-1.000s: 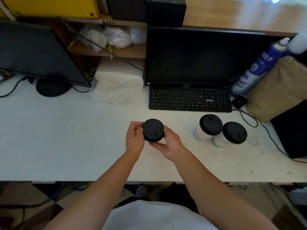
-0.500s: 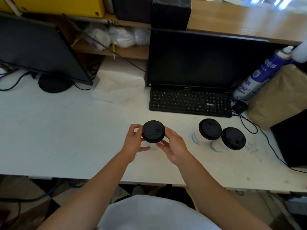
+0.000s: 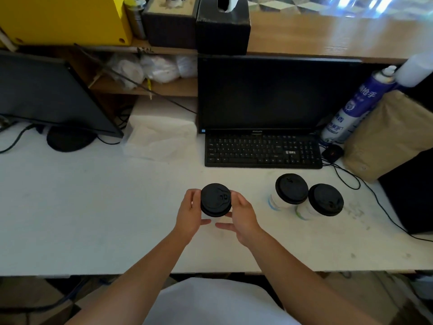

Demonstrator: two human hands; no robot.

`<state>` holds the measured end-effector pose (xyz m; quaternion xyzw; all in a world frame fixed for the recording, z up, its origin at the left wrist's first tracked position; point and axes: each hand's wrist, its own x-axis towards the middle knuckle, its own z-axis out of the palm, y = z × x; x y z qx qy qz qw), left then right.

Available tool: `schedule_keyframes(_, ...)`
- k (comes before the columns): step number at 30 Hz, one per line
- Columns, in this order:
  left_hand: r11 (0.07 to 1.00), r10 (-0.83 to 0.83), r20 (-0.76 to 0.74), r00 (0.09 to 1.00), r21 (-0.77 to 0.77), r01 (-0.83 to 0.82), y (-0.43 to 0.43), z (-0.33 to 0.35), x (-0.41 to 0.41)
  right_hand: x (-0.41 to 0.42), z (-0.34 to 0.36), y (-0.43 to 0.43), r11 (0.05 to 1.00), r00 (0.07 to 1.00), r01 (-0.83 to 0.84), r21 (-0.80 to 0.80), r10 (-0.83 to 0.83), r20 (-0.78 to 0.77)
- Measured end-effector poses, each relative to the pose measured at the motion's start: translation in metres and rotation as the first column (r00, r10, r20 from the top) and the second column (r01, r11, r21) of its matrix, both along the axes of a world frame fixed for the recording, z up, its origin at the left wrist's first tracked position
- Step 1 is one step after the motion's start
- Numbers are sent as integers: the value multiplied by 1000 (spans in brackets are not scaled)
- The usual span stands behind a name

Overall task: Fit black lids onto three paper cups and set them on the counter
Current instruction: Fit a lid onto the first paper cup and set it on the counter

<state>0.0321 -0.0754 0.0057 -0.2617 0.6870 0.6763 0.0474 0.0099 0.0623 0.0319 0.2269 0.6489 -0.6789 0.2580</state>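
While both arms are reaching out over the white counter [image 3: 93,207], the person is holding a black lid [image 3: 215,199] between the two hands, a little in from the near edge. That lid is facing up and hiding the cup beneath it, so I cannot tell whether the cup is resting on the counter or hanging just above it. The left hand [image 3: 191,214] is curling its fingers round the lid's left rim, thumb pointing inward below. The right hand [image 3: 242,216] is gripping the right rim the same way, its thumb reaching toward the other.

Off to the right, apart from the hands, two lidded cups are standing upright on the counter: a blue-striped cup [image 3: 275,204] and, just beside it to the right, a green-striped cup [image 3: 303,212], their black tops meeting from where I am looking. Behind them a keyboard [image 3: 262,150] is lying in front of a dark monitor [image 3: 269,95], with a mouse [image 3: 332,152], a spray can [image 3: 351,109] and a brown bag [image 3: 386,134] crowding the right end
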Motion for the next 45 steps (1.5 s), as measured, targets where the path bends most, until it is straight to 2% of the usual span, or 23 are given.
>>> schedule_keyframes(7,968,-168,-117,979,-207,141,-14,-4,-2,-1,-5,-7,982,983,-34,188,66,-168)
schedule_keyframes(12,950,-263,-176,948,-217,223,-17,1,-3,-1,0,-6,990,990,-19,141,39,-138)
schedule_keyframes(20,993,-31,-178,984,-118,10,3,-2,11,5,4,8,983,994,100,-152,-93,53)
schedule_keyframes(24,990,44,-165,985,-127,-66,7,0,14,13,0,13,968,990,134,-213,-124,61)
schedule_keyframes(32,977,68,-88,994,-197,-85,-3,0,14,17,2,11,988,997,61,-143,-54,55)
schedule_keyframes(36,983,76,-40,996,-162,-82,-6,-4,17,16,6,8,997,999,12,-77,-8,44)
schedule_keyframes(39,983,49,-58,997,-172,-58,-11,-4,16,16,7,6,1000,1000,-17,-18,17,3)
schedule_keyframes(45,958,-36,-71,997,-288,14,-18,2,13,16,8,4,995,997,-63,78,66,-43)
